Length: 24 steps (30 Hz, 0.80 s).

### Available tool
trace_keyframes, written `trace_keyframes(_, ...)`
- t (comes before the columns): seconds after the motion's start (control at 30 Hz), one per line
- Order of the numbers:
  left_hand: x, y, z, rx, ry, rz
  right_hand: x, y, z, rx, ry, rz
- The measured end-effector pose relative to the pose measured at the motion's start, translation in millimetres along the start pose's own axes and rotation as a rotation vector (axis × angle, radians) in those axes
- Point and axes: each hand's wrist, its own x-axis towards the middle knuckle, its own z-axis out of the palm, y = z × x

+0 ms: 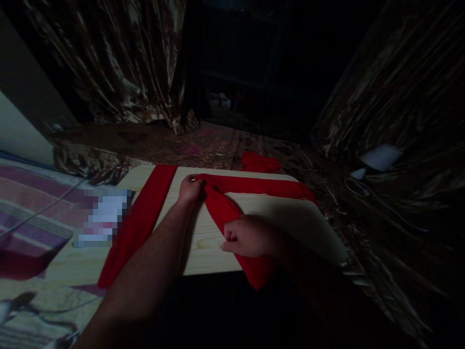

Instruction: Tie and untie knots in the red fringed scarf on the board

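Cloth (222,207) looks soft, light, best gripped at edges; left hand (191,190) and right hand (247,236) clutch it over the tabletop (205,242).

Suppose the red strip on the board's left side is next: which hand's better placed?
Left hand, probably: nearer that red strip than the right hand, though both grip the other red cloth.

Pale wood table (203,245), rounded corners. Red cloth band (140,223) flat across it, 9–10 o'clock. Pixelated whitish item (103,215) at 9. Second red strip (261,186) along far edge, 12 to 2; red length (222,206) slants 12 to 5.
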Motion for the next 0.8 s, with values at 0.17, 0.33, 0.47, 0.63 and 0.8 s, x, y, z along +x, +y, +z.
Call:
trace_keyframes(0.17, -2, 0, 0.0, -0.013, -0.001, -0.004, 18, 21, -4, -0.041, 0.276, 0.312)
trace_keyframes(0.33, 1, -1, -1.3, -0.052, -0.004, -0.018, 28, 25, 23, 0.163, 0.129, 0.385)
trace_keyframes(0.47, 5, -3, -1.3, -0.131, -0.046, -0.029, 22, 26, 10, 0.063, 0.229, 0.369)
trace_keyframes(0.63, 11, -9, 1.6, -0.170, -0.046, -0.004, 5, 14, -8, -0.471, 0.410, 0.203)
trace_keyframes(0.8, 20, -16, -3.4, 0.091, 0.048, 0.130, -7, 0, 26, -0.517, 0.184, 0.040)
